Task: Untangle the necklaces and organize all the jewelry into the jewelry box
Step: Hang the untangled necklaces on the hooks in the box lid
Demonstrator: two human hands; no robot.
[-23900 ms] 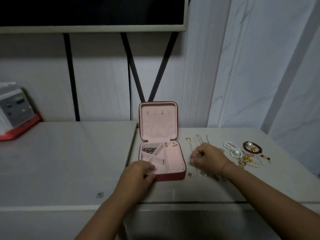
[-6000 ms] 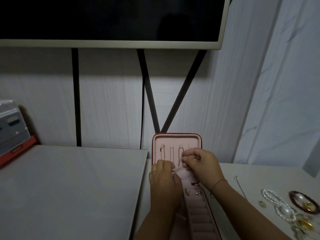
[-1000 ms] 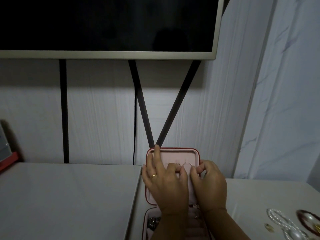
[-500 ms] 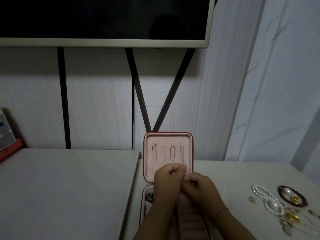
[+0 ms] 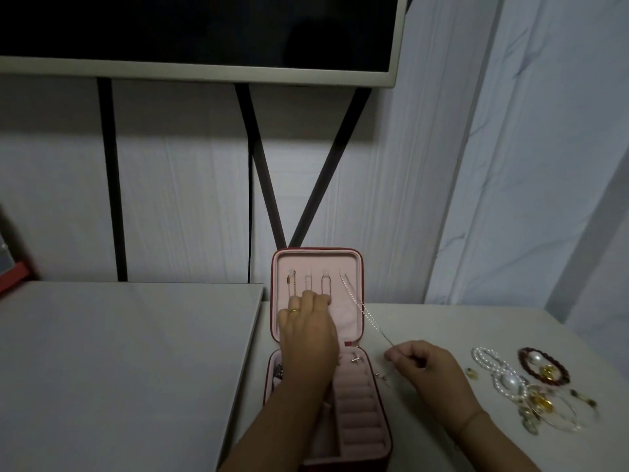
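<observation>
A red jewelry box [image 5: 354, 335] with pink lining stands open on the table, lid upright. Three thin chains hang from the left hooks in the lid. A silver necklace [image 5: 361, 306] runs from the rightmost hook down and out to the right, pulled taut. My right hand [image 5: 425, 369] pinches its lower end on the table beside the box. My left hand [image 5: 308, 330] lies over the lid's pocket, fingertips pressing on the lining below the hanging chains; it wears a gold ring. Small earrings [image 5: 356, 359] lie in the tray's top right compartment.
Loose jewelry lies at the right: a pearl strand [image 5: 493, 367], a dark red bead bracelet [image 5: 544, 367], gold pieces [image 5: 541, 401] and a small ring [image 5: 472, 373]. A grey board [image 5: 119, 352] covers the table's left. A red-edged device [image 5: 13, 274] sits far left. A dark screen [image 5: 204, 35] hangs above.
My right hand has pulled away from the box to the right, drawing the silver necklace taut from its hook. My left hand has moved up onto the lid's pocket.
</observation>
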